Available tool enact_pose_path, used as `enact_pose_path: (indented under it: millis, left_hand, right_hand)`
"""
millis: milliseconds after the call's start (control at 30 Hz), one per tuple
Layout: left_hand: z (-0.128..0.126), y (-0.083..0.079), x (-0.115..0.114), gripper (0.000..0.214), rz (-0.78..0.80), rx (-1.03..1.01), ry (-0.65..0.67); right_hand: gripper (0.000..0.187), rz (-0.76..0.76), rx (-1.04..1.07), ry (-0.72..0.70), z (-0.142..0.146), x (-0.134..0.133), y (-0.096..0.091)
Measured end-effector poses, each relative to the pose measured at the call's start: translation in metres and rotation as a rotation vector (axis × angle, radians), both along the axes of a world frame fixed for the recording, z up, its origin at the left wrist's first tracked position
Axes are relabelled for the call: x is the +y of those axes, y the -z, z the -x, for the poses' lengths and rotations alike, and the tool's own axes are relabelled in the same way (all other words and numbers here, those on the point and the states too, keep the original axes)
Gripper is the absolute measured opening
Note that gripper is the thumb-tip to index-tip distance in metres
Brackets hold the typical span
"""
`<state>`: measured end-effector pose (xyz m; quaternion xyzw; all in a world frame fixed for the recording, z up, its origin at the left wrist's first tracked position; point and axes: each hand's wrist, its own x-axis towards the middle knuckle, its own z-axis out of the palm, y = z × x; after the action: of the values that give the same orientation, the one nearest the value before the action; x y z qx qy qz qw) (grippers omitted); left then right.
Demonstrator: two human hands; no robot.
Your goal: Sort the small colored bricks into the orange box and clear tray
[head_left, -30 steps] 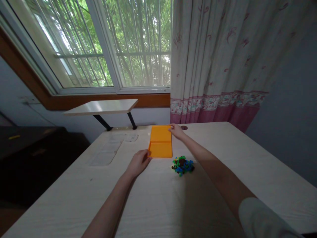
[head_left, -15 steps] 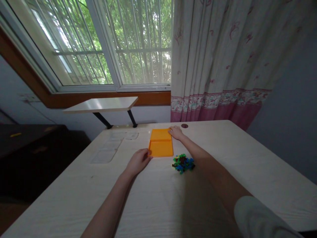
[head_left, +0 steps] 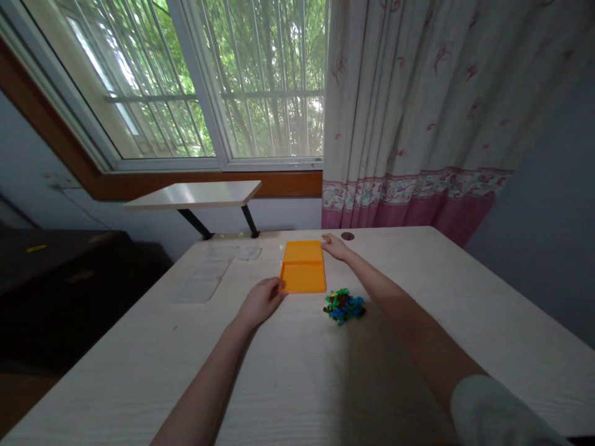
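Observation:
An orange plastic case lies opened flat on the table, its two shallow halves joined by a fold across the middle. My left hand is closed on its near left corner, thumb and fingers pinching the edge. At the far right corner is my right hand, its fingers bent against the case's edge. Just right of the near edge sits a small heap of plastic pieces in green, blue, dark brown and a little yellow. Neither hand touches the heap.
Clear plastic bags lie flat on the pale table to the left. A raised shelf on black legs stands at the back left. A round cable hole is near the back edge, before the curtain and barred window.
My right hand has slid slightly outward to the right along the case's far corner, its fingers now less over the case. My left hand keeps its hold. The view has shifted slightly.

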<state>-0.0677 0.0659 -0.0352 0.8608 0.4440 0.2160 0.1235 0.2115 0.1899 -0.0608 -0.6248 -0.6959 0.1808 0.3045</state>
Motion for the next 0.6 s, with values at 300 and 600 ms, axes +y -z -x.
enact_pose_path:
  millis: [300,600]
  left_hand:
    - [0.0,0.0,0.0,0.02,0.036,-0.044,-0.013]
    - [0.001,0.003,0.003,0.022,0.029,-0.027,-0.027]
  right_hand:
    - [0.034,-0.011,0.141,-0.331,-0.022,-0.101,0.001]
    - [0.05,-0.013,0.023,-0.59,-0.015,-0.17,-0.012]
